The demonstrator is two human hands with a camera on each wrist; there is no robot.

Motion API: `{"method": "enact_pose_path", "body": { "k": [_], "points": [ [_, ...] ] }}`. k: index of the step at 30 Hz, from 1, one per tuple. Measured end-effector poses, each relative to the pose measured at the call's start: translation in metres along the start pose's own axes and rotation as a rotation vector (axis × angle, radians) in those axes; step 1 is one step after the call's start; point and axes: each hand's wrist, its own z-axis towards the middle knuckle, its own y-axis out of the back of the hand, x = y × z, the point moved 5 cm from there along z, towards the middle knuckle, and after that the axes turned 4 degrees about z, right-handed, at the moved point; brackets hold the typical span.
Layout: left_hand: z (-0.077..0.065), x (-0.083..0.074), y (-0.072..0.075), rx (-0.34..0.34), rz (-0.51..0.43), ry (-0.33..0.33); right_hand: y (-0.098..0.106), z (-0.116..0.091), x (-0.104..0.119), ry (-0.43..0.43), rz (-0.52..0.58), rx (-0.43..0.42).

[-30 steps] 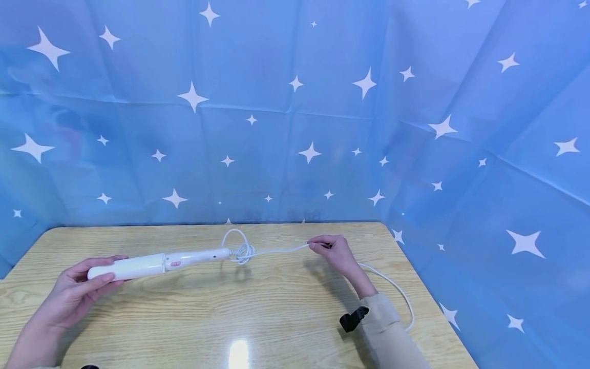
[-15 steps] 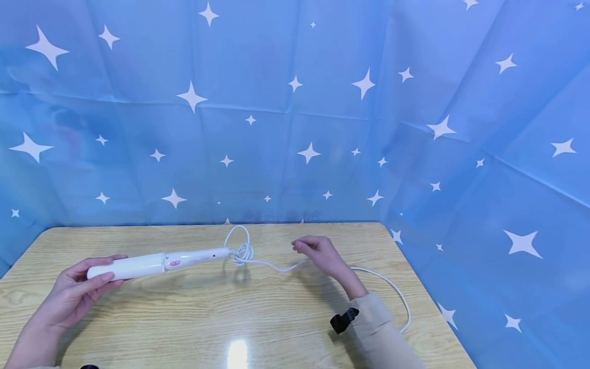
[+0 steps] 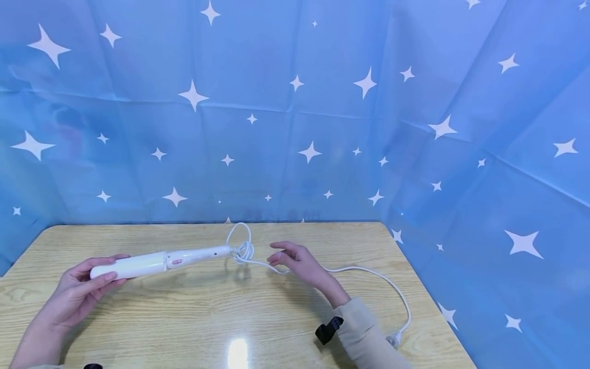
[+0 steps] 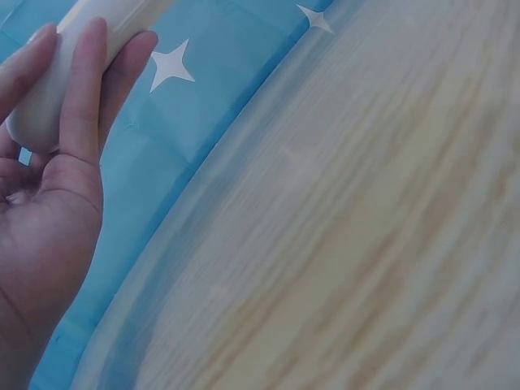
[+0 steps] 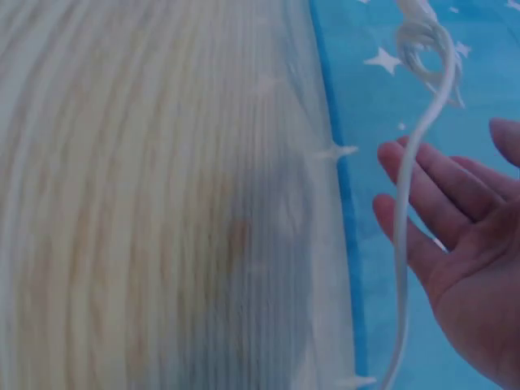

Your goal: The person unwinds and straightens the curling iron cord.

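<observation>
My left hand [image 3: 76,297] grips the thick white end of a hair styling iron [image 3: 193,256], holding it raised and nearly level above the table. The left wrist view shows fingers curled round its rounded end [image 4: 49,97]. A pinkish switch sits on the slimmer handle. From the handle's end runs a white power cord [image 3: 369,270], with a bunched knot of loops [image 3: 244,251] right by the handle. My right hand [image 3: 299,262] hovers to the right of the loops, fingers relaxed and apart. In the right wrist view the cord passes in front of these fingers, with no grip on it.
The wooden table [image 3: 193,318] has a bright reflection near its front. The cord curves along the right side to a plug [image 3: 394,339], partly hidden by the right sleeve [image 3: 364,328]. A blue star-patterned cloth [image 3: 258,138] hangs behind and to the right.
My right hand has let go of the cord and moved left toward the loops. The cord has slackened, and its plug has come into view. The left hand and iron stay nearly still.
</observation>
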Motion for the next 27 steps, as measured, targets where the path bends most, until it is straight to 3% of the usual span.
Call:
{"method": "enact_pose_path", "body": {
  "k": [7, 10, 16, 21, 27],
  "points": [
    [0.001, 0.001, 0.0, 0.0, -0.011, 0.0, -0.013, 0.001, 0.004, -0.004, 0.14, 0.103],
    [0.001, 0.001, 0.001, -0.009, -0.021, 0.004, -0.012, 0.0, 0.004, 0.002, 0.094, 0.099],
    [0.0, 0.001, 0.001, -0.002, -0.033, 0.01, -0.001, -0.003, 0.008, -0.004, -0.037, -0.022],
    [-0.001, 0.0, 0.001, 0.018, -0.013, 0.016, 0.011, -0.004, 0.012, 0.005, -0.062, -0.125],
    [-0.002, -0.003, 0.0, 0.04, -0.032, 0.011, 0.026, -0.007, 0.017, 0.017, -0.083, -0.179]
  ]
}}
